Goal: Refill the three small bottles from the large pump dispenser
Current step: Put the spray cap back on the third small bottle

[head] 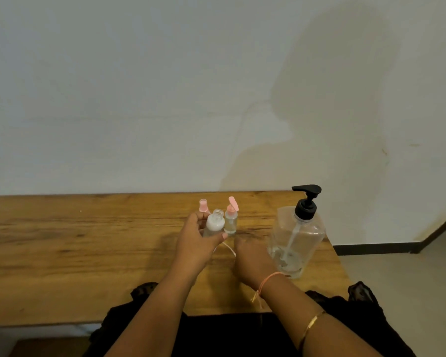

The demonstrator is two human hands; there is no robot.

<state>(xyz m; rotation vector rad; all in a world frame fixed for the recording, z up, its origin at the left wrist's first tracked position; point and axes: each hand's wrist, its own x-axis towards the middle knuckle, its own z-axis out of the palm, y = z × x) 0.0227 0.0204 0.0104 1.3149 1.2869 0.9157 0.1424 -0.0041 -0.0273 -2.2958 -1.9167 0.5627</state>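
My left hand grips a small uncapped bottle with white contents, held tilted above the wooden table. Just behind it stands a second small bottle with a pink cap, its body hidden by my fingers. A third small clear bottle stands to the right with its pink flip lid open. The large clear pump dispenser, with a black pump head and little liquid at the bottom, stands at the right. My right hand rests on the table between the bottles and the dispenser, its fingers hidden. A thin white tube curves out from under it.
The table ends close to the right of the dispenser, with floor beyond. A white wall rises right behind the table's far edge. The table's left half is bare wood. My dark clothing lies against the near edge.
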